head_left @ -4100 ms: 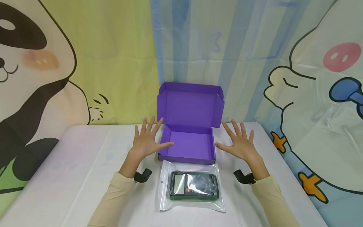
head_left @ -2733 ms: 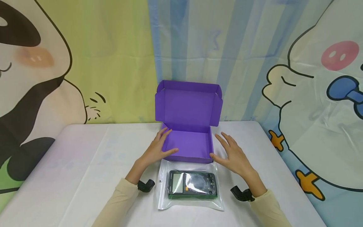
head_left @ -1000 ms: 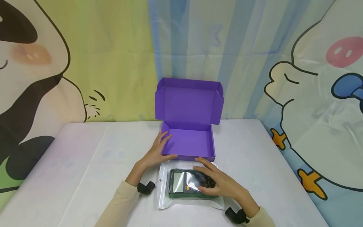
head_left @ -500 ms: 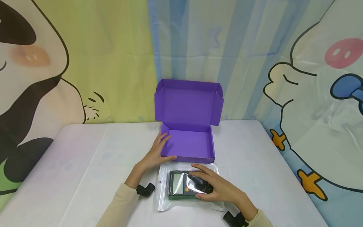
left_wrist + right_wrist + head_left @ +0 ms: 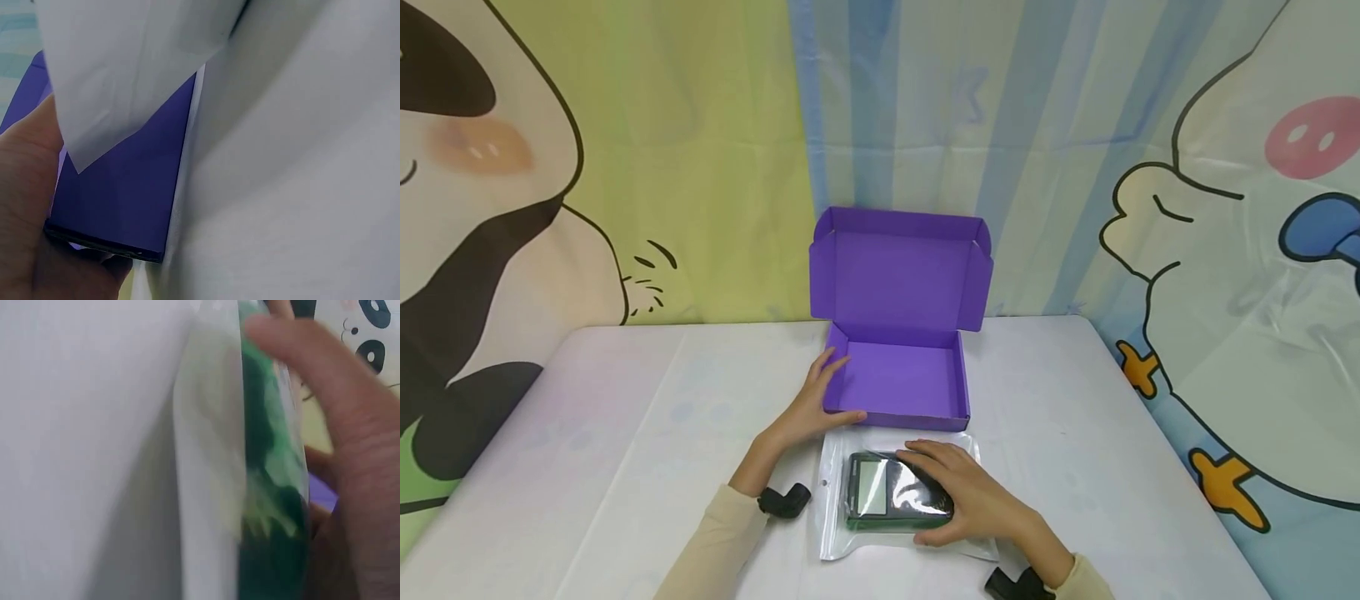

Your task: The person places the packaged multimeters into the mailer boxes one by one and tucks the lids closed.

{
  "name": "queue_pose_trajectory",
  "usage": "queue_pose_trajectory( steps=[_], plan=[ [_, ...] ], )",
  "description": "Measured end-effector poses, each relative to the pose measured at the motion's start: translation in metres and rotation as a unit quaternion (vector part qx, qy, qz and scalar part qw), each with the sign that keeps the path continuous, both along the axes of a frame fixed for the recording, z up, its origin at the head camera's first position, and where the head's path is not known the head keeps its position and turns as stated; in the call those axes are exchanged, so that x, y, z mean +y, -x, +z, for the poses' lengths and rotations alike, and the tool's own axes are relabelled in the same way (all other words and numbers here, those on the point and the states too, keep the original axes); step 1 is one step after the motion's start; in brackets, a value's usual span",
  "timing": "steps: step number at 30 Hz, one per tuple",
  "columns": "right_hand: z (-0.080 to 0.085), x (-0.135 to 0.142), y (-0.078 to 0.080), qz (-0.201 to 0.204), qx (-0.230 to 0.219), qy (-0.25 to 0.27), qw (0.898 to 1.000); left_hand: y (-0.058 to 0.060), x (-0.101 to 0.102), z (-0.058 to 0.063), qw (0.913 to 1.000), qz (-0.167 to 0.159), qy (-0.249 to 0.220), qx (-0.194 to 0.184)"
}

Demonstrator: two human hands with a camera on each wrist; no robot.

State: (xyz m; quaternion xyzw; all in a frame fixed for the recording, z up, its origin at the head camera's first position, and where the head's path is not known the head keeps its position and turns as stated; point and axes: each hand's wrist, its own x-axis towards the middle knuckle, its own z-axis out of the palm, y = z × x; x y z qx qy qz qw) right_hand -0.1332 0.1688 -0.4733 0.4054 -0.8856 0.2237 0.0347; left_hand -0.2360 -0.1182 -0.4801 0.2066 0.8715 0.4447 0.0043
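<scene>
A purple cardboard box (image 5: 904, 382) stands with its lid raised and nothing inside. My left hand (image 5: 807, 408) grips its front left corner, fingers along the left wall and thumb at the front edge. The left wrist view shows the hand around the end of the purple wall (image 5: 125, 200). In front of the box, a multimeter (image 5: 871, 490) with a grey screen and green edges lies in a clear plastic bag (image 5: 837, 537). My right hand (image 5: 973, 493) holds the meter's right part through the bag, thumb on the near side; the green side (image 5: 272, 444) shows in the right wrist view.
Everything rests on a table with a white cloth (image 5: 640, 467). Behind it hangs a curtain (image 5: 715, 167) printed with cartoon animals. A black wrist camera (image 5: 786, 502) sits on the left wrist, and another (image 5: 1018, 585) on the right.
Both hands came down from raised and spread. The left moved onto the box's corner; the right moved left to the bagged multimeter and closed around it. The box and bag stayed about where they were.
</scene>
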Motion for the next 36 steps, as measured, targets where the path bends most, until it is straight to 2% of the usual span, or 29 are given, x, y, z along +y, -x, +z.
queue_pose_trajectory(
  steps=[7,14,21,24,26,33,36],
  plan=[
    [-0.003,-0.008,-0.003,-0.024,0.012,-0.011,1.0,0.001,-0.009,-0.012,0.9989,0.02,-0.043,0.001],
    [-0.003,-0.01,-0.004,-0.05,0.006,-0.016,0.999,0.003,-0.014,-0.02,0.9968,0.042,-0.064,-0.025],
    [0.007,-0.011,-0.001,-0.066,-0.016,-0.029,0.997,0.005,-0.013,-0.024,0.9947,0.046,-0.09,-0.018],
    [0.012,-0.012,0.002,-0.068,-0.01,-0.042,0.997,0.006,-0.013,-0.025,0.9935,0.047,-0.102,-0.019],
    [0.013,-0.011,0.003,-0.066,-0.002,-0.05,0.997,0.004,-0.012,-0.024,0.993,0.047,-0.106,-0.022],
    [0.011,-0.009,0.001,-0.06,0.031,-0.031,0.997,-0.013,-0.008,0.006,0.9947,0.036,-0.095,-0.015],
    [0.012,-0.009,-0.001,-0.058,0.037,-0.027,0.997,-0.014,-0.009,0.007,0.9947,0.034,-0.095,-0.017]
  ],
)
